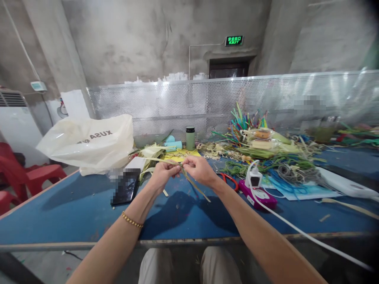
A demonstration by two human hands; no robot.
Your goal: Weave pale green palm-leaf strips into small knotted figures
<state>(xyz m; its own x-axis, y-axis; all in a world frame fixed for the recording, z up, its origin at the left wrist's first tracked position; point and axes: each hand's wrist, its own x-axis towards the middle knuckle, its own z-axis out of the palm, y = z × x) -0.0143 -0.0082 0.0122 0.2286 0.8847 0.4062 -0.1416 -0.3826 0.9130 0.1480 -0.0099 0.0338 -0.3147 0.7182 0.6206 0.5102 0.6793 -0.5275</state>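
My left hand (164,173) and my right hand (199,169) meet above the middle of the blue table, fingers pinched close together. Between them runs a pale, flat strip of dried plant leaf (197,190); one end hangs down to the right below my right hand, and another length sticks out to the left above my left hand. The exact spot where the fingertips grip it is partly hidden. A gold bead bracelet (132,220) circles my left wrist. More pale leaf strips (152,152) lie just behind my left hand.
Left are a dark tablet-like device (126,187) and a large plastic bag (91,142). Behind stands a green bottle (190,138). On the right are red-handled scissors (231,179), a purple power strip (259,197) with a white cable, tangled cords (291,173) and colourful stems (245,122).
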